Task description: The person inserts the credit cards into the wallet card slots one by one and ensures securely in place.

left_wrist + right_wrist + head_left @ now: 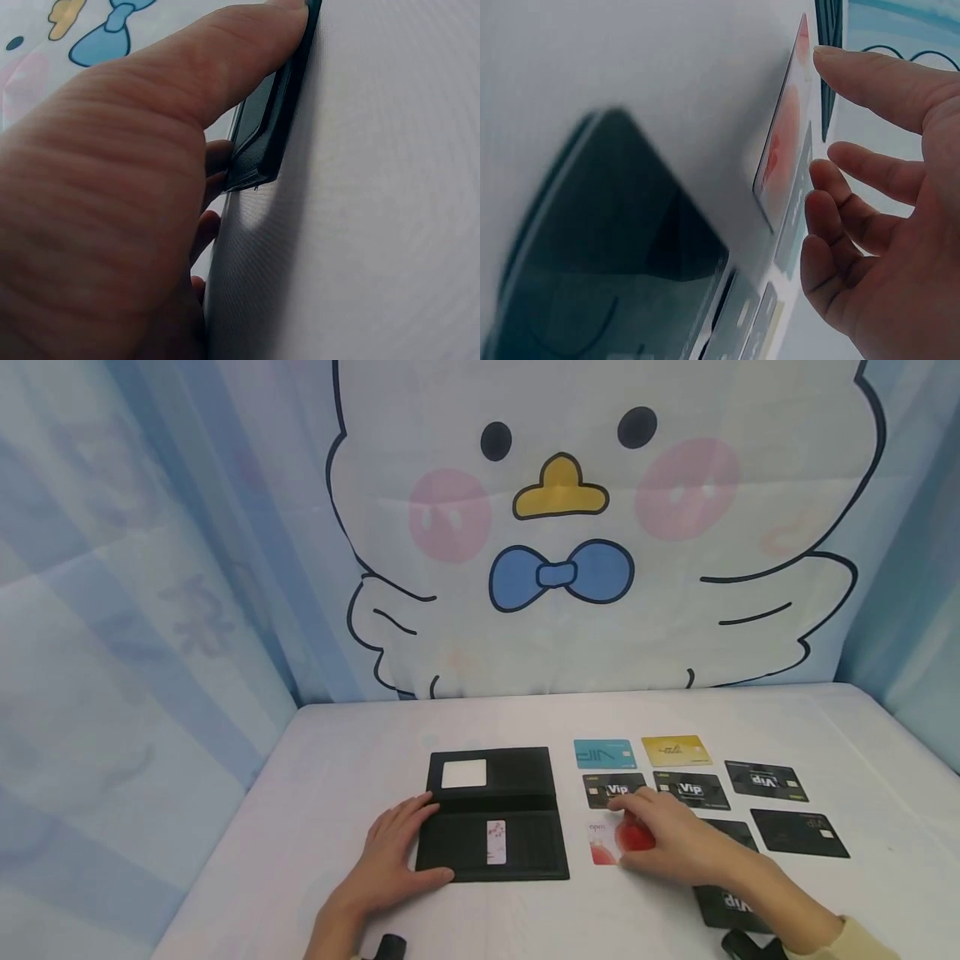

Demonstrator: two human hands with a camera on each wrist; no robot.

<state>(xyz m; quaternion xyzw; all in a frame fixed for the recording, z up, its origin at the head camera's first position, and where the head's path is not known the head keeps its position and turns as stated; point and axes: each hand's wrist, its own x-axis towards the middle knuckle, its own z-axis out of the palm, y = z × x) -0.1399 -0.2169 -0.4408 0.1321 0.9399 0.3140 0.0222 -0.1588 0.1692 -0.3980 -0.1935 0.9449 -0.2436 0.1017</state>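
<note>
A black bifold wallet [525,853] lies unfolded on the white table. A small white patch [464,774] shows in its upper half and a narrow floral-patterned piece [497,842] in its lower half. At the wallet's left side rests my left hand [390,852], fingers extended along the edge and thumb near the lower corner. My right hand [678,839] hovers over a white card with red patterns [600,845]. In the right wrist view, thumb and fingers stand apart beside that card [780,150], with nothing visible between them.
Right of the wallet lie a teal card [603,754], a gold card [677,750] and several black cards, among them a Vip card [690,790] and a plain one [800,833]. My right forearm partly covers a lower black card [723,908]. A printed curtain [570,643] hangs behind the table.
</note>
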